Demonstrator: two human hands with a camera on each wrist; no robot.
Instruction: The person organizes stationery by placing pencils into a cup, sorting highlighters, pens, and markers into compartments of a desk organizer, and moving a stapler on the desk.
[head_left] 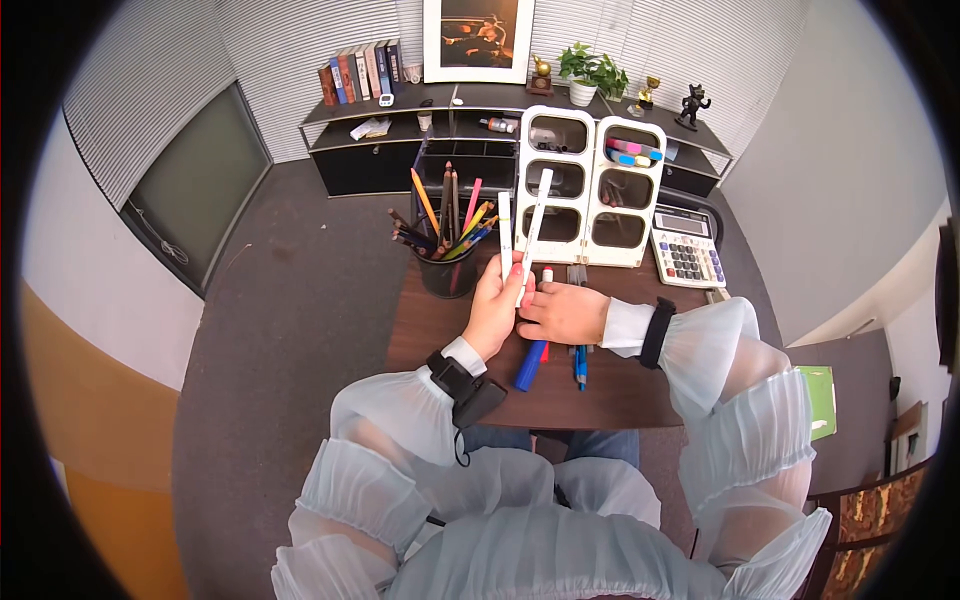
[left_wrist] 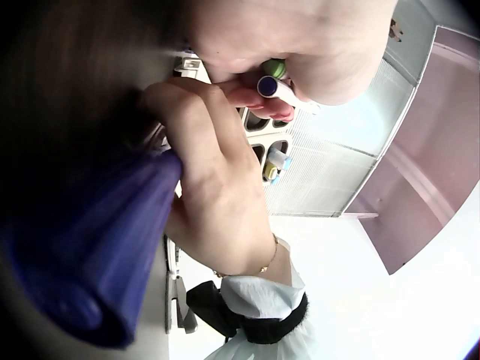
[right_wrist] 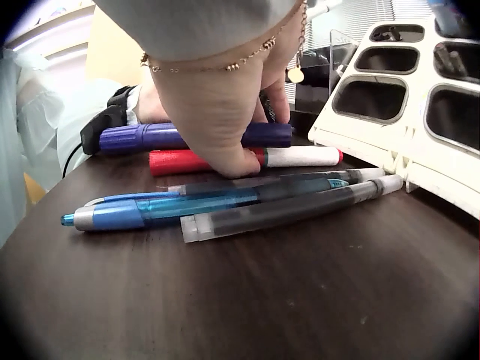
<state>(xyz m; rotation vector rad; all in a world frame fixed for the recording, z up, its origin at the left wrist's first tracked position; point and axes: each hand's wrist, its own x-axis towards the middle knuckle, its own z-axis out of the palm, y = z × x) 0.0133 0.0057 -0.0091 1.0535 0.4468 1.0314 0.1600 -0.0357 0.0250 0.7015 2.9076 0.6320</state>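
Note:
In the head view my left hand [head_left: 493, 308] holds two white markers [head_left: 504, 225] [head_left: 537, 215] upright, side by side; the left wrist view shows a green end [left_wrist: 274, 68] and a dark blue end [left_wrist: 268, 86]. My right hand [head_left: 567, 314] is beside it, low over the table, fingers curled down around a blue marker [head_left: 530, 366]. In the right wrist view this blue marker [right_wrist: 142, 138] lies under the hand [right_wrist: 210, 105], and the thumb touches a red and white marker [right_wrist: 300, 156]. A blue pen [right_wrist: 127, 215] and clear grey-filled tubes [right_wrist: 285, 210] lie nearer that camera.
A white six-plus compartment organizer [head_left: 590, 262] stands behind the hands, with colored markers [head_left: 632, 153] in one upper compartment. At its left is a black pencil cup [head_left: 448, 278]; at its right, a calculator [head_left: 688, 256]. The brown table's [head_left: 630, 400] front edge is close to the body.

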